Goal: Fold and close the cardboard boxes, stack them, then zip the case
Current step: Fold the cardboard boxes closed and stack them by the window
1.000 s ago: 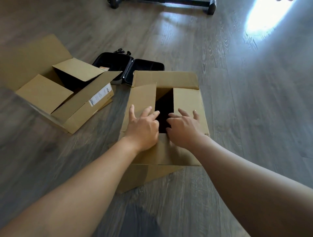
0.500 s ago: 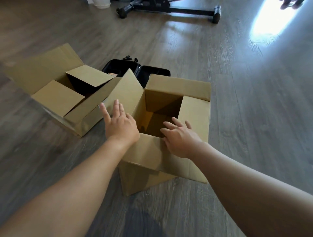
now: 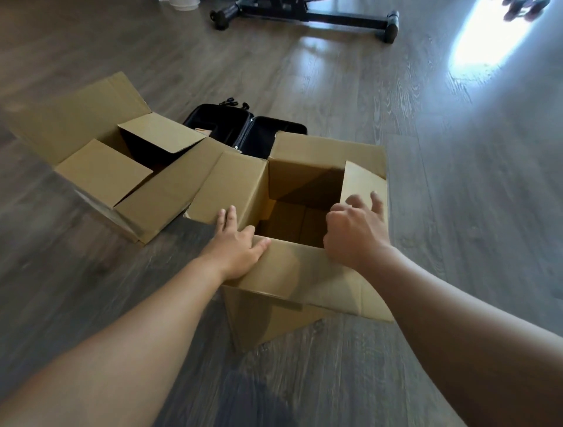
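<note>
A brown cardboard box (image 3: 292, 274) stands open on the wood floor in front of me, all its flaps spread out. My left hand (image 3: 236, 243) lies with straight fingers on the near left corner, touching the left flap and the near flap. My right hand (image 3: 355, 227) hovers over the opening by the right flap, fingers loosely curled, holding nothing. A second, wider cardboard box (image 3: 122, 170) sits open at the left. Behind both lies a black case (image 3: 243, 129), unzipped and spread flat, partly hidden by the boxes.
A black wheeled metal base (image 3: 304, 13) stands at the far end of the floor. Another person's hand (image 3: 522, 9) shows at the top right corner, beside a bright patch of sunlight. A white object (image 3: 182, 3) sits at the top edge.
The near box's flaps, folded in a second ago, have swung open. My left hand went from the left flap to the near left corner; my right hand shifted right toward the right flap.
</note>
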{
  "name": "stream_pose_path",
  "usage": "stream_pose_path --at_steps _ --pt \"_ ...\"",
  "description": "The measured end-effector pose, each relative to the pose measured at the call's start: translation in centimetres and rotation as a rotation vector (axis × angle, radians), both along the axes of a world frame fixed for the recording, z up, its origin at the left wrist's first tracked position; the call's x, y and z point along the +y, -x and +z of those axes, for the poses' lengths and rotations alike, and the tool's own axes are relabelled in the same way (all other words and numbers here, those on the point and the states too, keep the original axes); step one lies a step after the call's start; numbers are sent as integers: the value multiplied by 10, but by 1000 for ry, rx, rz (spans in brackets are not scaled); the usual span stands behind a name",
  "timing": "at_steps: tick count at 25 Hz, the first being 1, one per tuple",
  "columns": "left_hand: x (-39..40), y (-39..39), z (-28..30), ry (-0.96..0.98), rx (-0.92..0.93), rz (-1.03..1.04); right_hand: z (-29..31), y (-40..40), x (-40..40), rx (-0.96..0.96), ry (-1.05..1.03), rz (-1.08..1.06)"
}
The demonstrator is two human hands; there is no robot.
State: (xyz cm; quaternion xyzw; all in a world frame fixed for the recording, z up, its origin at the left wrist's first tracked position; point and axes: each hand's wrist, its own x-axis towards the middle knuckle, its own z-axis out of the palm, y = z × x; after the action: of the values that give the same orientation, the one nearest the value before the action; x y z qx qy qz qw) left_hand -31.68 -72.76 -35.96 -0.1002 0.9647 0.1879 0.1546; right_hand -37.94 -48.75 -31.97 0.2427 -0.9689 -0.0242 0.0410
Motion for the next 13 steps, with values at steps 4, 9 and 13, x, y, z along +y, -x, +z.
stream_pose_path --at_steps 4,9,13 --pt "29 13 -7 7 55 35 19 17 44 195 94 -110" --pt "39 19 -15 31 127 70 17 17 114 105 -121 -499" --pt "38 14 -18 65 241 99 -17 2 124 -282 63 -392"
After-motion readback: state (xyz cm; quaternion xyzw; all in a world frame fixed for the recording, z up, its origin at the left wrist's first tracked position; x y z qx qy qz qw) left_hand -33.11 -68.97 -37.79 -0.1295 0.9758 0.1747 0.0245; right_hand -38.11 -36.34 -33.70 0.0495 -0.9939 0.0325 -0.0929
